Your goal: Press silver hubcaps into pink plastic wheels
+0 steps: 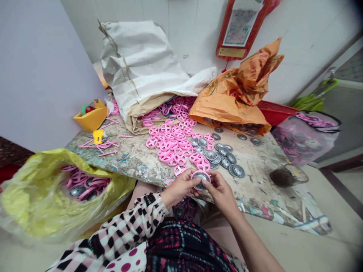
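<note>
Just past the table's front edge, my left hand (pixel 182 186) and my right hand (pixel 222 190) hold one small wheel (pixel 200 180) between them, a grey disc set in a pink ring. Both thumbs rest on its grey face, and the other fingers are closed at its sides and underneath. Right beyond the hands lies a pile of pink spoked rings (pixel 172 139). Beside that pile, to the right, several grey discs (pixel 224 155) lie loose and partly overlapping.
A white sack (pixel 144 64) spills pink rings; an orange sack (pixel 235 94) holds grey discs. At left are a yellow bag (pixel 36 189), a yellow tape dispenser (pixel 92 116) and pink rods (pixel 107 145). A dark-bottomed cup (pixel 286 176) stands right.
</note>
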